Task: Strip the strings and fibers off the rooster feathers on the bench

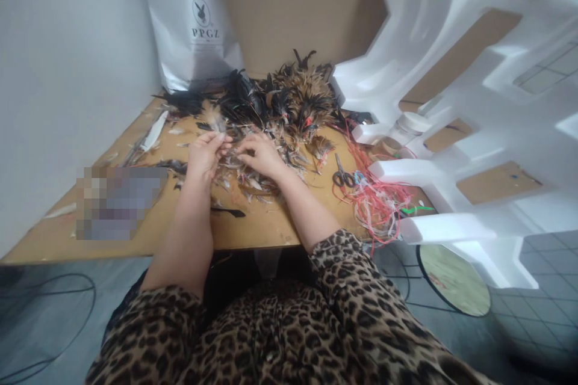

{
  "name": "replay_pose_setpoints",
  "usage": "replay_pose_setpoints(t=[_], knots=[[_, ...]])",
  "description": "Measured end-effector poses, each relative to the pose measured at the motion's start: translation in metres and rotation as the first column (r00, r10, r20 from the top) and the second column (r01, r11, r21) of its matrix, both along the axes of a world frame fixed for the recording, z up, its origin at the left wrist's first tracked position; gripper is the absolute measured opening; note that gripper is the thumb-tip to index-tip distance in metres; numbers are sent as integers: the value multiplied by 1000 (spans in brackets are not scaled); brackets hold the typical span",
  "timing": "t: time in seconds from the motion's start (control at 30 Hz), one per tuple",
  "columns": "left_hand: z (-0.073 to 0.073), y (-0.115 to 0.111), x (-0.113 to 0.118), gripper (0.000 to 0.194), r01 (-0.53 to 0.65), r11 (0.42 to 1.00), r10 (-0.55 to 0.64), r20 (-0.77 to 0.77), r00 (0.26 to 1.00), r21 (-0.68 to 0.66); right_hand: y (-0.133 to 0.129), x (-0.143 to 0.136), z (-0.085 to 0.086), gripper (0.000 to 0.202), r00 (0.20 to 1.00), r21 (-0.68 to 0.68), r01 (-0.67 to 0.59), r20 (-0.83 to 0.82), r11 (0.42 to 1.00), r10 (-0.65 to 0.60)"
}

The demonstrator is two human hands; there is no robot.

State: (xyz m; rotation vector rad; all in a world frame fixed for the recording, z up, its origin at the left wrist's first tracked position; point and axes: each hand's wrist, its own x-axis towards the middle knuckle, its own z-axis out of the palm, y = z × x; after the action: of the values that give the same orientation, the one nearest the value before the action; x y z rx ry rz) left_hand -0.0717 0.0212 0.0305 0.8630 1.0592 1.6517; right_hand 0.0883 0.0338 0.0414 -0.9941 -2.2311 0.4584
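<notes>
My left hand (208, 153) pinches a light brown feather (211, 114) between thumb and fingertips, its fluffy end pointing up and away from me. Close on its right, my right hand (261, 155) has its fingers bent together over the loose feathers (253, 183); whatever is at its fingertips is too small to make out. Behind both hands lies a heap of black feathers (241, 96). Next to it, brown feathers (311, 93) are bunched, with bits of red among them.
Black-handled scissors (344, 177) lie to the right, beside tangled pink and white strings (382, 207). White foam pieces (433, 174) stand along the right side. A silvery bag (194, 54) is at the back, and a blurred-out flat object (120, 204) lies on the left of the table (266, 231).
</notes>
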Motion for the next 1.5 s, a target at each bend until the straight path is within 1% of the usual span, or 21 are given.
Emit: replay_pose_setpoints(t=[0.07, 0.13, 0.23, 0.3, 0.4, 0.57, 0.67, 0.77, 0.9, 1.0, 1.07, 1.17, 1.27, 1.33, 1.43, 1.5], knots=[[0, 1, -4, 13, -33, 999, 33, 23, 999, -9, -6, 2, 1, 17, 986, 50, -18, 164, 999, 10], [-1, 2, -6, 13, -50, 998, 50, 13, 999, -30, -10, 2, -2, 20, 961, 70, -23, 278, 997, 3], [-2, 1, -6, 13, -39, 998, 39, -16, 999, -42, -10, 0, -8, 19, 925, 91, -10, 379, 996, -26], [-3, 0, -5, 14, -10, 999, 9, -37, 999, -35, -9, -1, -12, 19, 916, 103, -1, 398, 995, -40], [-3, -2, -2, 15, 31, 999, -34, -91, 995, -35, -8, 0, -11, 21, 940, 96, 11, 339, 995, -43], [3, -6, 1, 15, 70, 995, -82, -184, 979, -72, -3, 11, -3, 18, 993, 5, 7, 119, 1000, -7], [8, -5, -1, 14, 105, 985, -136, -239, 962, -135, 2, 17, -4, 17, 1000, -44, -7, -29, 999, 6], [10, -2, -5, 15, 159, 969, -206, -262, 943, -189, 7, 21, -7, 18, 991, -98, 15, -134, 995, -28], [8, -2, -8, 16, 242, 937, -300, -222, 928, -253, 10, 22, -8, 16, 978, -147, 44, -196, 988, -73], [1, -5, -8, 19, 339, 905, -378, -122, 918, -258, 10, 23, -7, 15, 968, -152, 70, -229, 986, -104], [-5, -6, -8, 19, 380, 893, -402, -48, 914, -240, 10, 23, -8, 15, 962, -150, 80, -246, 985, -116], [-13, -6, -8, 15, 392, 891, -400, 14, 916, -230, 10, 22, -9, 14, 957, -154, 66, -270, 986, -106], [-17, -4, -10, 12, 401, 893, -402, 38, 915, -205, 11, 21, -9, 13, 948, -175, 27, -307, 984, -80], [-17, -3, -14, 10, 386, 908, -381, 59, 923, -166, 11, 22, -8, 12, 940, -201, 2, -333, 980, -70], [-14, -3, -21, 9, 304, 947, -298, 75, 952, -104, 11, 25, -5, 13, 929, -258, -39, -365, 965, -60], [-11, -4, -23, 9, 275, 957, -270, 62, 961, -95, 11, 27, -3, 13, 925, -276, -68, -377, 959, -42]])
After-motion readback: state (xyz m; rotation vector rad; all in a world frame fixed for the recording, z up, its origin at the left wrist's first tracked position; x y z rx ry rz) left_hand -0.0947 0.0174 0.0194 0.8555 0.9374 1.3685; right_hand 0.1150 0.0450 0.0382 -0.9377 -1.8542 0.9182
